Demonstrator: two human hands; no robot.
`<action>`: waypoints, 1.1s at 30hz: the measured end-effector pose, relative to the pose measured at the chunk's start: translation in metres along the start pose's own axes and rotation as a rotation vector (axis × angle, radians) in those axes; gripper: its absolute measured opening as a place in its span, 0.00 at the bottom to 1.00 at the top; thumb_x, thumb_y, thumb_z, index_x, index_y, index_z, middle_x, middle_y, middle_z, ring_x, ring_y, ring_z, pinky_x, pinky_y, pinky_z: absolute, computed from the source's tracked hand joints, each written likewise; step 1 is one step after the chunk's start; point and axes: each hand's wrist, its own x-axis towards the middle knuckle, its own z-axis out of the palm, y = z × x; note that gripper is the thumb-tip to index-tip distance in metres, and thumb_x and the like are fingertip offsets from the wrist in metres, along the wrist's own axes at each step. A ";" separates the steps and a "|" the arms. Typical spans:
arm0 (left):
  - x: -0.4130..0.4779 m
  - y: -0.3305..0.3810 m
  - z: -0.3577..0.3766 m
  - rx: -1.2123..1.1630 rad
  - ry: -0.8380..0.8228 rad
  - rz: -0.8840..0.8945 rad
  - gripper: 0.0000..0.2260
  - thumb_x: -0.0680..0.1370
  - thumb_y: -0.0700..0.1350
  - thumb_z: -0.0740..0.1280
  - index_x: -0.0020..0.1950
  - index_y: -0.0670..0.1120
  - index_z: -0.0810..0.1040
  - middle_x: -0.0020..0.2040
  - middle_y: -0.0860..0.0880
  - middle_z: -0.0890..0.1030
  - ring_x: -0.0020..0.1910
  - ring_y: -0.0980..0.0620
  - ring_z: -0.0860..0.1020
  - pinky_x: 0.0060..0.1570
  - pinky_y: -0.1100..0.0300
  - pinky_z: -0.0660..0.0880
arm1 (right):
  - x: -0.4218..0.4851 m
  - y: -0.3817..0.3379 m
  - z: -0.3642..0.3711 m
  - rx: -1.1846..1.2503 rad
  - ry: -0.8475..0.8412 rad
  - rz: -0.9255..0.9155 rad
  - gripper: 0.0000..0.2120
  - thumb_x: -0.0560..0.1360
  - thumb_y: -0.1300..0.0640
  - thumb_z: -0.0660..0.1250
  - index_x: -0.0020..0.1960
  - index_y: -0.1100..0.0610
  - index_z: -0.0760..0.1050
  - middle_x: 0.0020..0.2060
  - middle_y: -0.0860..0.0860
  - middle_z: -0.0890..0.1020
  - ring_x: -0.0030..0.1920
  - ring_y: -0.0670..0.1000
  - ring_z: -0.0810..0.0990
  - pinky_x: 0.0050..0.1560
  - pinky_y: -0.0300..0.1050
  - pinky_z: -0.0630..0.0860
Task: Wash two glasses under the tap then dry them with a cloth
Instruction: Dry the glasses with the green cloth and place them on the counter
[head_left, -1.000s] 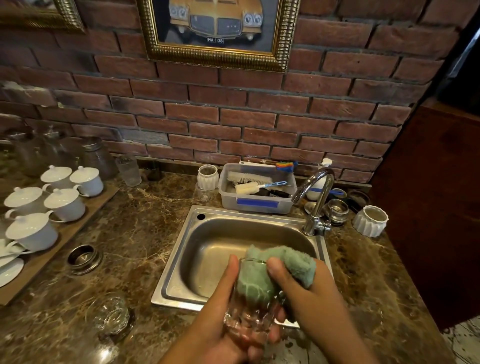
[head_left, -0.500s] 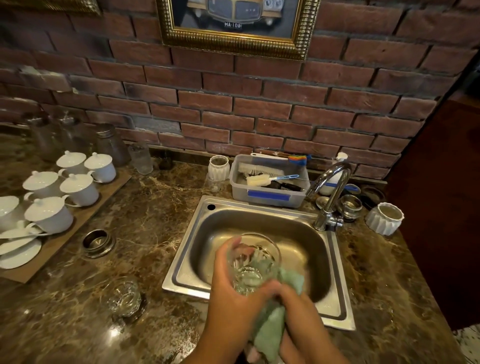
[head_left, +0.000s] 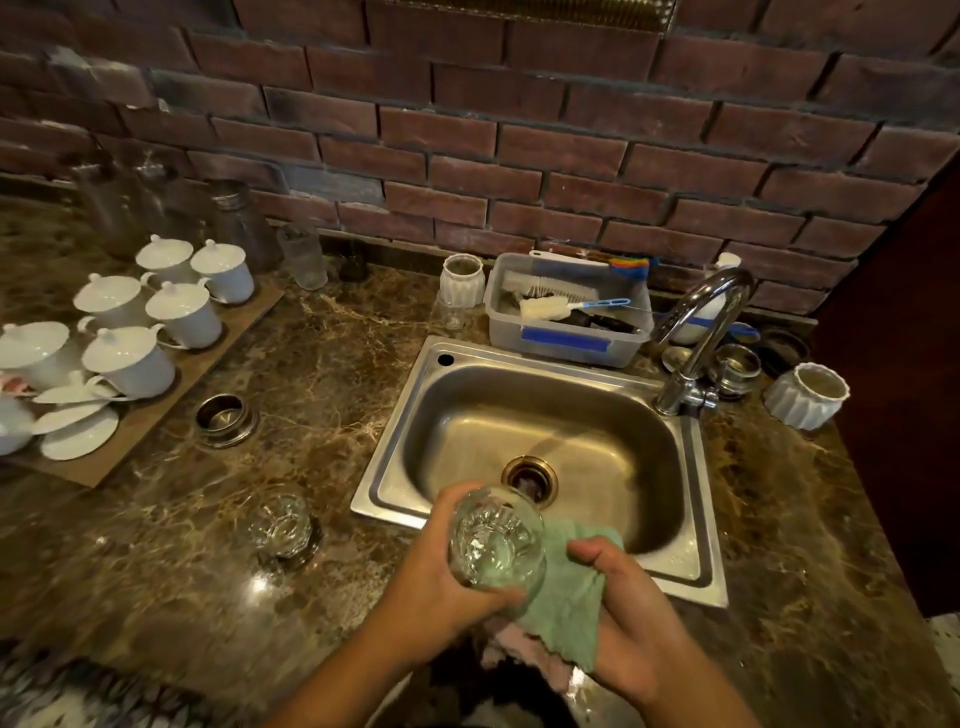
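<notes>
My left hand (head_left: 434, 574) grips a clear ribbed glass (head_left: 497, 540) over the sink's front edge, its mouth facing up toward me. A green cloth (head_left: 569, 597) hangs against the glass's right side, pinched in my right hand (head_left: 631, 623). A second clear glass (head_left: 280, 525) stands on the marble counter left of the sink. The steel sink (head_left: 540, 395) is dry-looking, with its drain (head_left: 530, 475) open. No water runs from the chrome tap (head_left: 698, 338) at the sink's back right corner.
A plastic tub of brushes (head_left: 566, 332) sits behind the sink. White lidded cups (head_left: 130, 358) fill a wooden tray at left. A metal ring (head_left: 226, 418), white ribbed pots (head_left: 805, 395) and glass jars (head_left: 239, 223) stand about the counter. A brick wall rises behind.
The cloth has come out of the glass and now lies beside and under it. The glass has tipped its mouth toward me, and my view has dropped lower.
</notes>
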 end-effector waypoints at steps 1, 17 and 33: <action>-0.002 -0.007 -0.003 0.005 0.005 -0.025 0.39 0.62 0.37 0.84 0.67 0.53 0.70 0.60 0.60 0.79 0.62 0.64 0.77 0.57 0.74 0.70 | 0.004 0.002 -0.004 -0.009 0.008 0.001 0.28 0.73 0.60 0.61 0.71 0.69 0.70 0.66 0.70 0.75 0.70 0.66 0.71 0.74 0.64 0.63; 0.011 -0.108 -0.066 0.085 0.298 -0.278 0.35 0.66 0.34 0.81 0.67 0.52 0.68 0.59 0.59 0.74 0.65 0.49 0.74 0.67 0.56 0.70 | 0.032 0.018 -0.053 -0.027 -0.006 0.033 0.52 0.54 0.65 0.81 0.75 0.60 0.65 0.70 0.70 0.71 0.71 0.72 0.69 0.73 0.69 0.62; -0.028 -0.099 -0.063 0.459 0.309 -0.235 0.47 0.73 0.46 0.77 0.81 0.55 0.50 0.80 0.56 0.54 0.77 0.56 0.55 0.76 0.49 0.59 | 0.041 0.015 -0.060 -0.354 0.072 0.050 0.34 0.63 0.64 0.70 0.69 0.64 0.70 0.63 0.69 0.78 0.59 0.69 0.77 0.68 0.68 0.68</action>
